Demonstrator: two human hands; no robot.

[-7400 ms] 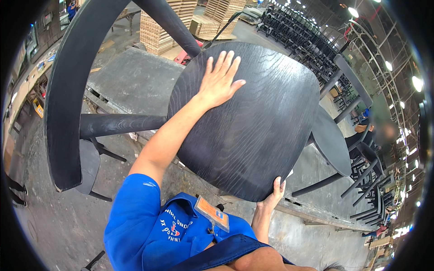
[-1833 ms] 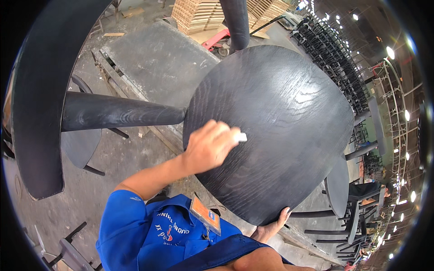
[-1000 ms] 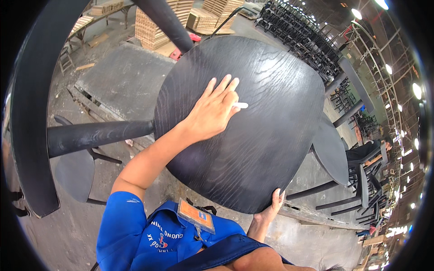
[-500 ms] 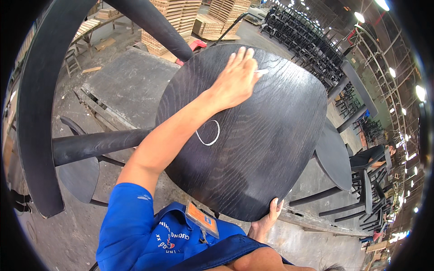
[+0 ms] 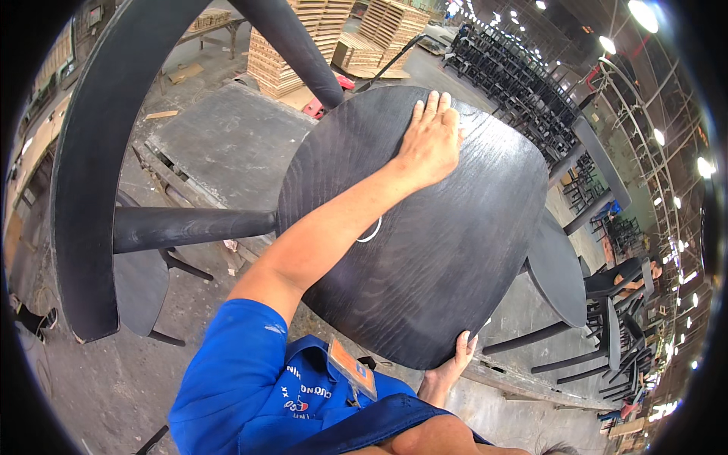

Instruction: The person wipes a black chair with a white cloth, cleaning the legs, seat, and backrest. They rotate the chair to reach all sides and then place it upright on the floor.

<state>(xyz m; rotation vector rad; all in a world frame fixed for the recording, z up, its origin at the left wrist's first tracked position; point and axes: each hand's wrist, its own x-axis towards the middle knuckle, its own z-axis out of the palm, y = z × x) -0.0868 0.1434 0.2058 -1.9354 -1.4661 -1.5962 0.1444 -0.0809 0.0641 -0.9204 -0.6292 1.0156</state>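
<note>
On the black chair seat point(image 5: 417, 235), a white curved mark point(image 5: 370, 231) had already been made, partly covered by the left forearm point(image 5: 322, 235); no other mark was seen on the visible surface, and how much was left could not be judged. The wood was dark, rounded and grained, with a sheen near the far edge. The seat was held before the blue shirt point(image 5: 235, 371), between well-separated hands: its far part was touched by the left hand point(image 5: 432, 140), whose grip could not be told, and its near edge was clamped in the right hand point(image 5: 453, 359). Beyond, a grey table point(image 5: 227, 144) was seen.
</note>
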